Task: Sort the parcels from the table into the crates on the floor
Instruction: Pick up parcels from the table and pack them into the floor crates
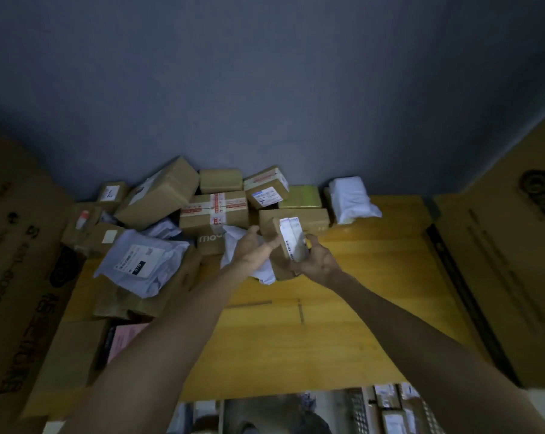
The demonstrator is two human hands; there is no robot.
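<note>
The right grip (316, 261) is curled round a small brown parcel (291, 242) with a white label. The left grip (252, 245) lays flat fingers on the parcel's other side. They hold it up over the big yellow counter (296, 339). A heap of parcels (214, 211) sits at the back by the wall. A crate (357, 408) peeks out below the near edge.

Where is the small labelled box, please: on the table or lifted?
Lifted: right hand grips the box above the table, left hand touching.
</note>
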